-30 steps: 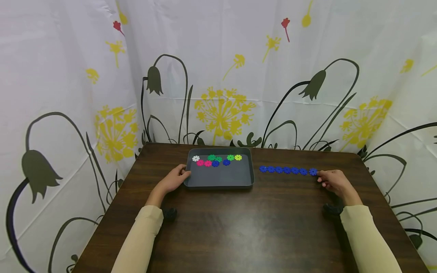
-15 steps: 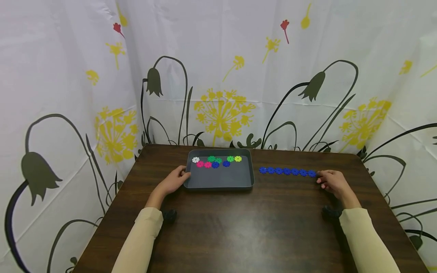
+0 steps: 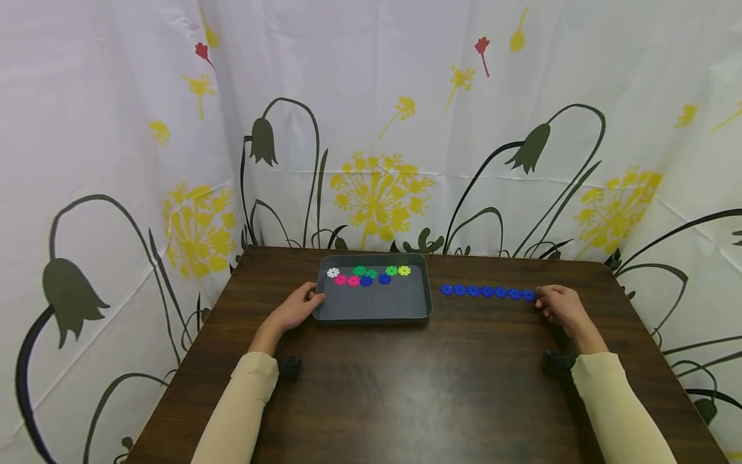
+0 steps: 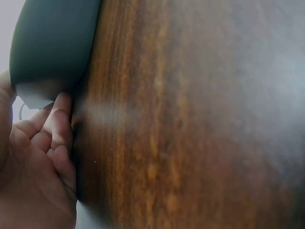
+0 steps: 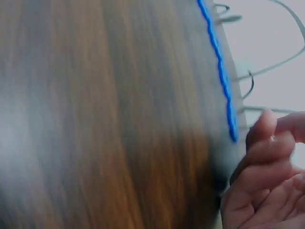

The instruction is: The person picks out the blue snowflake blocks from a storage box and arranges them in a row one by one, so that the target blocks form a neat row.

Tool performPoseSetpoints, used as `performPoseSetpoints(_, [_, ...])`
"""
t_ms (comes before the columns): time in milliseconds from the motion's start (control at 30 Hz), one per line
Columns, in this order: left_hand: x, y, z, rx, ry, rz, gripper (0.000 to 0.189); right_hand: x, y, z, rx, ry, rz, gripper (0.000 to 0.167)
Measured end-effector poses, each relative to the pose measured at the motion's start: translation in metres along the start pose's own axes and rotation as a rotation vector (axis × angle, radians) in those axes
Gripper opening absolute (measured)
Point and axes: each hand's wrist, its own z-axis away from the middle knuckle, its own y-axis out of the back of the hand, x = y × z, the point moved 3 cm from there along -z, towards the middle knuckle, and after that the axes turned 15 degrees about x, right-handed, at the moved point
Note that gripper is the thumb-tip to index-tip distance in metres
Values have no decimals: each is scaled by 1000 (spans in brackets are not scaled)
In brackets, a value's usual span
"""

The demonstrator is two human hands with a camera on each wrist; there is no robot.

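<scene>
My left hand (image 3: 295, 308) grips the left side of a dark grey tray (image 3: 371, 304), its thumb at the rim; in the left wrist view, curled fingers (image 4: 58, 129) lie against the outside of the tray wall (image 4: 52, 43). To the right of the tray, several blue flower-shaped discs (image 3: 487, 292) form a straight row on the table. Close by the row's right end is my right hand (image 3: 563, 307), fingers loosely bent. The right wrist view shows the end of the blue row (image 5: 232, 131) a little apart from the fingertips, which hold nothing visible.
Toward the tray's far side lie a white disc (image 3: 333, 272), pink discs (image 3: 353, 281), green discs (image 3: 360, 270), blue discs (image 3: 385, 279) and a yellow disc (image 3: 404, 270). The brown wooden table (image 3: 429, 386) ends at a flower-printed curtain (image 3: 371, 129).
My right hand has brought the last blue disc left against the row, closing a small gap, and its fingers have come off it. My left hand stays at the tray.
</scene>
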Motion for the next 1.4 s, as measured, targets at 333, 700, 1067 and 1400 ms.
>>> performPoseSetpoints(333, [-1,-1,4,-7,14,15,50,-47,-50,9,58,190,21,43])
performPoseSetpoints(700, [1,-2,4,5,16,1,51,-114,-135,35,-87,380,19,37])
performPoseSetpoints(1067, [-1,2,7,29,21,-5,50,-146,-226,55,-176,479,20,27])
performPoseSetpoints(1400, [3,3,8,30,14,1,49,-162,-301,67,-178,356,83,23])
